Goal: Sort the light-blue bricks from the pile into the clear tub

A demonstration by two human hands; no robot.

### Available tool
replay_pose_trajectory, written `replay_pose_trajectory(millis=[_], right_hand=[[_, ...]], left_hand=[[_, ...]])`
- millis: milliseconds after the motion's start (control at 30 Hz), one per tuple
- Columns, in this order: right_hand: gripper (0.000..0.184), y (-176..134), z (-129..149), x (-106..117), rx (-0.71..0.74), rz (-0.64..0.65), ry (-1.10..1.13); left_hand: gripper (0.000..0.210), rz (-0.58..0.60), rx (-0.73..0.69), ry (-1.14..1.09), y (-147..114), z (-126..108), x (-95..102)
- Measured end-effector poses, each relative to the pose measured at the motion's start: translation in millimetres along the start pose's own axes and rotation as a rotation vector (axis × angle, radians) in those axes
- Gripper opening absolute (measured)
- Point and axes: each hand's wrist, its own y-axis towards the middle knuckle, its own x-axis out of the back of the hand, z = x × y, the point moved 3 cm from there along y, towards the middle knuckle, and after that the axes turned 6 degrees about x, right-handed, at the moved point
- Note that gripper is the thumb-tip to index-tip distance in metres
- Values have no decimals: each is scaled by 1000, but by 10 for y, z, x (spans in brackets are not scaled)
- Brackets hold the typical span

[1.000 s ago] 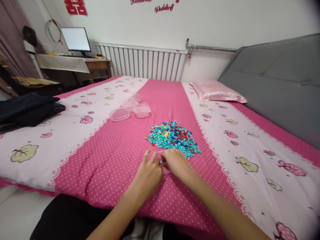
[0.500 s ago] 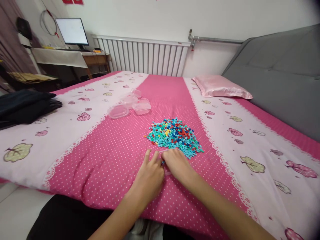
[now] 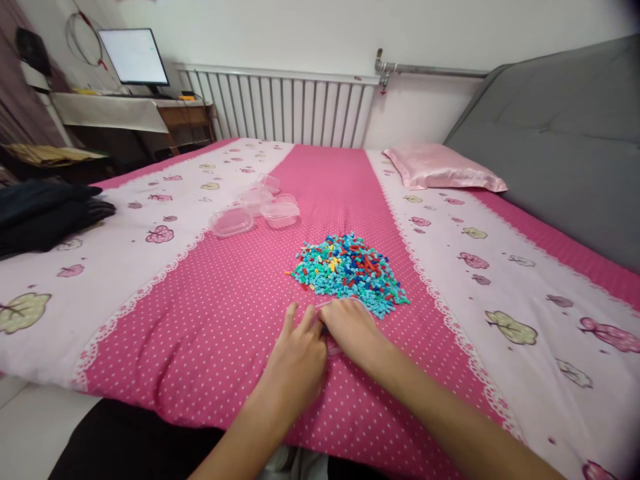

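Observation:
A heap of small building bricks [image 3: 350,270], mostly turquoise, blue and red with a few yellow, lies on the pink dotted bedspread [image 3: 220,320]. Just in front of it sits a clear plastic container [image 3: 367,309], largely covered by my hands. My left hand [image 3: 299,353] meets my right hand [image 3: 349,323] over this container. Two fingers of the left stretch forward while its other fingertips close against the right hand. The right hand is curled, its fingertips turned inward. A speck of blue shows between them; what each hand pinches is mostly hidden.
Several clear plastic containers [image 3: 233,221] stand to the left beyond the heap. Dark folded clothing [image 3: 45,213] lies at the far left, and a pink pillow [image 3: 443,168] at the back right by the grey headboard [image 3: 555,140]. A radiator [image 3: 280,107] lines the wall.
The view has shifted slightly. My hands stay together over the container with almost the same grip, and the heap and the other containers look unchanged.

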Motion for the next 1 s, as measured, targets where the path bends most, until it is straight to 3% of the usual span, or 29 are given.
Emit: replay_pose_trajectory(millis=[600,1000], right_hand=[[40,41,-81,-43,23,69,-3],[38,-143,-58,153,-22,57,10]], left_hand=[[27,-128,-26,-10,3,-4,-14],[22,-363,-37,68,16,-19,-25]])
